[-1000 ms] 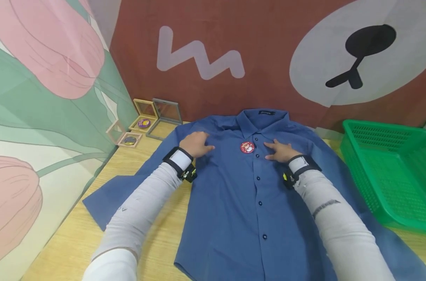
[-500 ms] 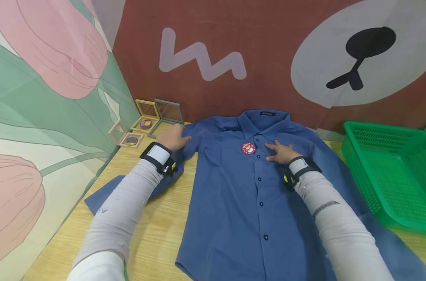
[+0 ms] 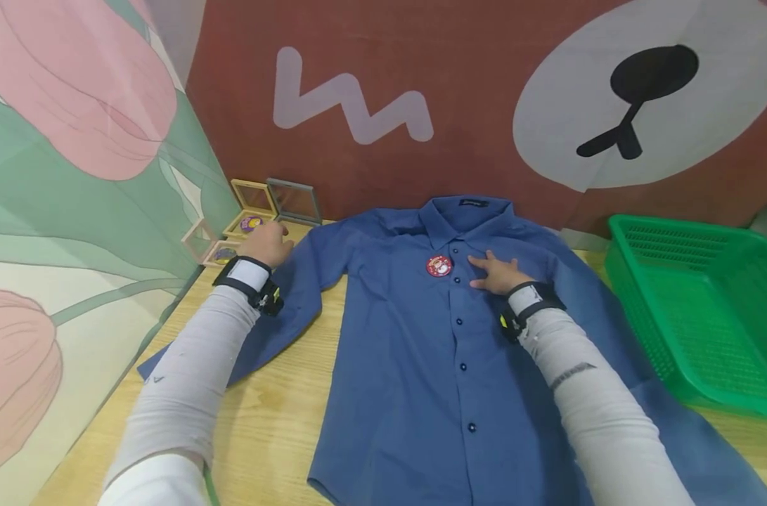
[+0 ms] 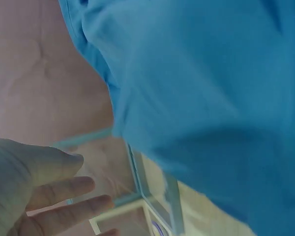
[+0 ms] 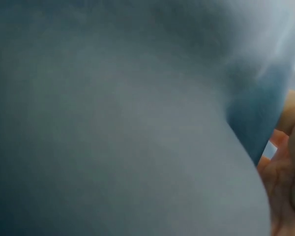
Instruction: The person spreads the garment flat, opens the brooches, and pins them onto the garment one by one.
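Table [image 3: 275,414] of pale wood carries the blue shirt [image 3: 402,351], spread front side up, with its collar at 12 o'clock. Green basket [image 3: 693,246] stands at the shirt's 3 o'clock. At 10 o'clock, the left hand [image 3: 266,244] is close to the small frames; its thumb and fingers are loosely extended, and they grip nothing. The right hand [image 3: 495,273] lies on the chest cloth with spread fingers, holding nothing that I can see. Grey frame [image 3: 293,200] and yellow frame [image 3: 254,197] have their lids raised, so a careless knuckle could, I judge, tip them. Red badge [image 3: 439,266] sits at the right hand's 9 o'clock; whether it is pinned, I cannot tell. If loose, it may slide when the cloth is pulled. Purple badge [image 3: 251,223] lies inside the yellow frame, and a bump might throw it out.
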Demonstrator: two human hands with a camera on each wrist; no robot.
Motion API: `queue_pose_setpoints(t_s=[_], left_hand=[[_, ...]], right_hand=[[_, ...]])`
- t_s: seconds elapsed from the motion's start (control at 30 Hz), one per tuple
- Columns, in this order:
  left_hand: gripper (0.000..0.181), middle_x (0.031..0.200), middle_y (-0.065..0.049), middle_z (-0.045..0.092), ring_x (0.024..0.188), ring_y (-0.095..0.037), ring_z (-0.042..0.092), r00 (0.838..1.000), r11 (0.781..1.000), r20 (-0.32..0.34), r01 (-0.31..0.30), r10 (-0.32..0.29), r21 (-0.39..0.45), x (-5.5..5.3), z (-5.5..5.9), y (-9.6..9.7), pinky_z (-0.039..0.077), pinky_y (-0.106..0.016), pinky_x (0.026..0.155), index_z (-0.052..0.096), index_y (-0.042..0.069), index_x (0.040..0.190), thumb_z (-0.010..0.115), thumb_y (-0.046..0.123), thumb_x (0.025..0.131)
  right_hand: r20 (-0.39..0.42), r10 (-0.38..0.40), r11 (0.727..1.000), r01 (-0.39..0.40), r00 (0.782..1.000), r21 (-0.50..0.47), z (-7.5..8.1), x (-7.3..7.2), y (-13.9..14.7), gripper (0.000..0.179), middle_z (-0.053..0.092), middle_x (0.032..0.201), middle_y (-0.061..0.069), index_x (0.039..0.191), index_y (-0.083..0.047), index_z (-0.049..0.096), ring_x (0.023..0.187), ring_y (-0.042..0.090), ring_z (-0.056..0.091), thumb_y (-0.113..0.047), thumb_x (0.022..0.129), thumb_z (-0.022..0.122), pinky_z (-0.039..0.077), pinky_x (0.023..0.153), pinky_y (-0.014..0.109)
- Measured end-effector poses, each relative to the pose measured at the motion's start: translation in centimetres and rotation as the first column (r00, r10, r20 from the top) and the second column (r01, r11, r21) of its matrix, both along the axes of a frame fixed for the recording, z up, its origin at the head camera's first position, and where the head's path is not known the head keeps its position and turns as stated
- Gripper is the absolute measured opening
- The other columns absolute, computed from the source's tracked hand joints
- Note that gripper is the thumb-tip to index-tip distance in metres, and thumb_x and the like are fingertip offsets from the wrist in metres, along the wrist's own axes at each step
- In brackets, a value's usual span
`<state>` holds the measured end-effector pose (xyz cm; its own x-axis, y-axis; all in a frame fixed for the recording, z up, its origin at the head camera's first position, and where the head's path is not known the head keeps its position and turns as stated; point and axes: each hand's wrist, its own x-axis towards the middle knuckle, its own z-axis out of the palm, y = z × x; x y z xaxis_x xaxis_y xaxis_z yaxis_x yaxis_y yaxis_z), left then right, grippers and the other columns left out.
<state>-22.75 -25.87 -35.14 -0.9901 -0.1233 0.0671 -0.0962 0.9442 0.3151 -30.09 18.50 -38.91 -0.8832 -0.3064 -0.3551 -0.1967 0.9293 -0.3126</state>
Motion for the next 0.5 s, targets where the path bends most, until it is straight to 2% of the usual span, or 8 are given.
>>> queue_pose_setpoints(t_s=[0.17,0.3,0.4,0.5], left_hand=[[0.041,0.124,-0.031,0.063,0.11,-0.05,0.061,1.0,1.0,-0.012,-0.028,0.028,-0.012,0.7,0.4,-1.9,0.051,-0.061,0.088,0.063,-0.008,0.12,0.047,0.017,0.091],[0.033,0.112,-0.035,0.064,0.098,-0.051,0.064,0.998,0.999,-0.033,-0.05,0.049,-0.016,1.0,0.6,-4.1,0.052,-0.059,0.078,0.065,-0.011,0.104,0.045,0.009,0.087],[0.032,0.107,-0.036,0.065,0.094,-0.052,0.064,0.996,0.996,-0.025,-0.084,0.084,-0.019,1.0,0.5,-5.6,0.052,-0.06,0.072,0.066,-0.012,0.101,0.046,0.007,0.084],[0.036,0.114,-0.035,0.064,0.101,-0.054,0.063,0.993,0.993,0.0,-0.115,0.115,-0.011,0.9,0.4,-6.6,0.053,-0.061,0.078,0.065,-0.012,0.109,0.046,0.005,0.083]], right_hand=[[-0.006,-0.003,1.0,0.003,1.0,0.021,0.0,0.1,-0.2,0.068,-0.003,0.161,0.033,0.158,-0.011,0.019,0.14,0.066,-0.008,-0.026,0.102,0.055,0.002,0.113,0.076],[-0.005,-0.014,1.0,0.014,1.0,0.026,-0.2,0.0,-0.3,0.068,-0.003,0.162,0.031,0.158,-0.013,0.019,0.139,0.068,-0.01,-0.028,0.102,0.054,0.004,0.111,0.079],[-0.005,-0.014,1.0,0.014,1.0,0.027,-0.3,-0.1,-0.3,0.068,-0.003,0.163,0.03,0.159,-0.014,0.019,0.139,0.068,-0.01,-0.029,0.102,0.054,0.003,0.111,0.079],[-0.008,-0.015,0.999,0.015,1.0,0.032,-0.4,-0.2,-0.2,0.068,-0.003,0.163,0.03,0.159,-0.014,0.019,0.14,0.067,-0.01,-0.029,0.102,0.054,0.002,0.112,0.077]])
